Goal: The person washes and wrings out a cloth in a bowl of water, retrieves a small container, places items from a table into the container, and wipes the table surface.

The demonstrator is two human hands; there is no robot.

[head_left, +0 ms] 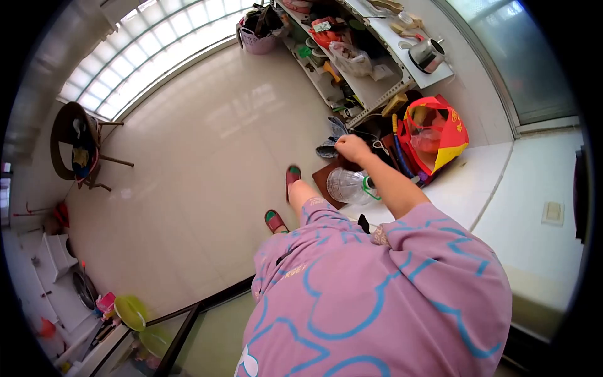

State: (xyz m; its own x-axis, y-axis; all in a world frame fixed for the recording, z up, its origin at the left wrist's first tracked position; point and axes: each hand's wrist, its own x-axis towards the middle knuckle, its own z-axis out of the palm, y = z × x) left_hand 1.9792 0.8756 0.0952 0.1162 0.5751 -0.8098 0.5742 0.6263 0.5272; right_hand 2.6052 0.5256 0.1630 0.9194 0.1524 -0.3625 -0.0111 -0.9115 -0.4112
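My right hand reaches out over the floor by the shelf, its fingers closed on a grey-blue patterned cloth that hangs in folds. What kind of cloth it is does not show. Below the forearm lies a large clear plastic bottle with a green handle, beside a brown board or box. A red and yellow shopping bag stands to the right of the hand. My left hand is out of view.
A metal shelf full of bags and household items stands at the upper right, with a steel kettle on top. At the left is a round-seated chair. A green basin sits lower left, by a dark-framed glass door.
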